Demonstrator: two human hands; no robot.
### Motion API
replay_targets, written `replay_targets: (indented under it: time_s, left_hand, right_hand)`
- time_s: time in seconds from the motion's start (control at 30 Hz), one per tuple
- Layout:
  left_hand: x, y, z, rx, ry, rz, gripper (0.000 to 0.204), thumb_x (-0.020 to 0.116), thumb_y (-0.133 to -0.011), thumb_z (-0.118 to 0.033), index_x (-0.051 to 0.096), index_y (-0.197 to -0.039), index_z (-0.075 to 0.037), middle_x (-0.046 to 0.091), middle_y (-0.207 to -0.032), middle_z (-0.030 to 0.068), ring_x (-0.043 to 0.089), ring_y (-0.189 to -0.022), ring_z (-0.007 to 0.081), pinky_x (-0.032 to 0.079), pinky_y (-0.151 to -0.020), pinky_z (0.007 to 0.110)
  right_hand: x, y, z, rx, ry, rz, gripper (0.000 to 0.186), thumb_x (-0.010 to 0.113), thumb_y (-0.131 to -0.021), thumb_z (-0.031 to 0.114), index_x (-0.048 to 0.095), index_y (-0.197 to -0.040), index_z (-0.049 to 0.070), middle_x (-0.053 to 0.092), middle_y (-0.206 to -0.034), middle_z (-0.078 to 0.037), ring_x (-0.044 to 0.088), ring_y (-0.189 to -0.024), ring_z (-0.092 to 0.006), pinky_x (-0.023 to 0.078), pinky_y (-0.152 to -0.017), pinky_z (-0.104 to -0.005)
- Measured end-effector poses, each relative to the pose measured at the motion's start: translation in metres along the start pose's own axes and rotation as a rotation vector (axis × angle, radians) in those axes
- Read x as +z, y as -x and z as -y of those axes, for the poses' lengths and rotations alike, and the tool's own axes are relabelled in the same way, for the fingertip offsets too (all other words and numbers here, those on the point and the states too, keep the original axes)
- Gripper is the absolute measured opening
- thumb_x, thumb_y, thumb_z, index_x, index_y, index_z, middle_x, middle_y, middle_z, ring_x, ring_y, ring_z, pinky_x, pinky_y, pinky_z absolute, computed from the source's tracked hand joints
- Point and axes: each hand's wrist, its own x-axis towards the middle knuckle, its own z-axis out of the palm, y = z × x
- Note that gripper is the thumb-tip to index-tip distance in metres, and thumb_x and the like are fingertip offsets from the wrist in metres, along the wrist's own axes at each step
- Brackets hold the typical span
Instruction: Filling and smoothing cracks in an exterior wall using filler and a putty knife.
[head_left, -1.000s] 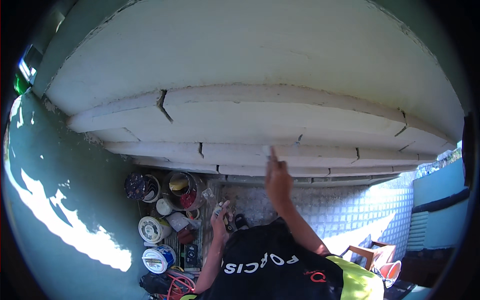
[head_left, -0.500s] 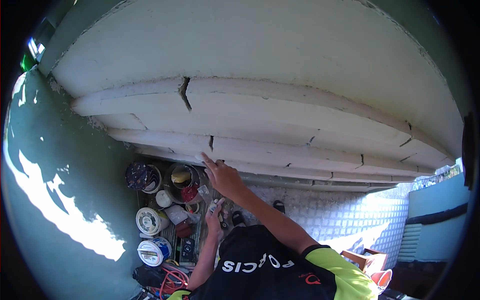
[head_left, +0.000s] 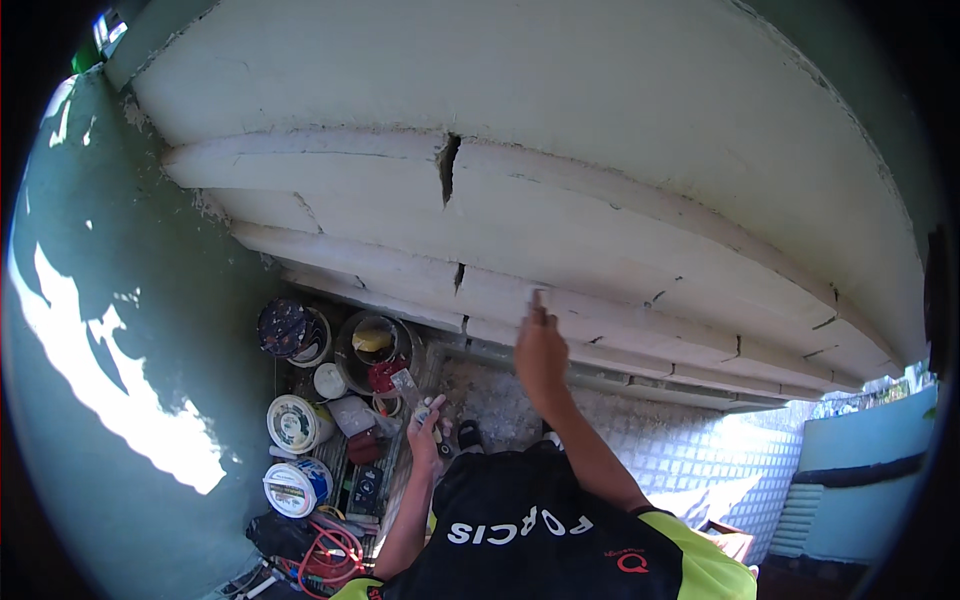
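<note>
My left hand (head_left: 424,428) is closed around the handle of a putty knife (head_left: 404,382), its flat blade pointing up and away beside the buckets. White smears show on the fingers of that hand. My right arm reaches forward, and my right hand (head_left: 542,350) is at the middle ledge of the pale wall (head_left: 600,200), fingers stretched toward its surface. The fingertips look whitish and slightly blurred; whether they press on the ledge I cannot tell. Dark cracks cut the ledges left of this hand, the widest crack (head_left: 449,170) on the upper ledge.
Left of me stand a large round bucket (head_left: 345,350) with a yellow sponge (head_left: 372,340), a dark-lidded paint tub (head_left: 283,328), and white tubs (head_left: 296,424). A red hose (head_left: 335,555) lies coiled below them. A green wall (head_left: 130,330) borders the left side; tiled floor (head_left: 690,440) extends to the right.
My right hand has moved right along the wall, away from the crack in the middle ledge. My left hand still holds the putty knife. The view has shifted slightly.
</note>
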Motion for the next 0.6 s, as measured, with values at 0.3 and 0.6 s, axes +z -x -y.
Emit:
replay_targets:
  time_s: [0.3,0.6]
  left_hand:
    - [-0.021,0.003,-0.025,0.110,0.129,-0.047,0.035,0.055,-0.097,-0.008,0.046,-0.131,-0.002,0.063,-0.132,0.0152,0.058,-0.070,0.0131,0.046,-0.059,0.025]
    - [-0.037,-0.003,-0.028,0.093,0.069,-0.057,0.048,0.059,-0.094,-0.002,0.041,-0.138,-0.004,0.058,-0.139,0.0138,0.057,-0.073,0.0116,0.046,-0.061,0.024]
  right_hand:
    - [-0.014,0.021,0.025,-0.312,-0.394,-0.015,0.054,0.057,-0.096,0.017,0.046,-0.149,0.014,0.065,-0.092,-0.020,0.066,-0.081,-0.0335,0.053,-0.076,-0.0458]
    - [-0.050,0.020,-0.094,0.176,0.046,-0.234,0.057,0.054,-0.098,0.017,0.038,-0.151,0.009,0.059,-0.104,-0.022,0.066,-0.083,-0.0383,0.055,-0.072,-0.0491]
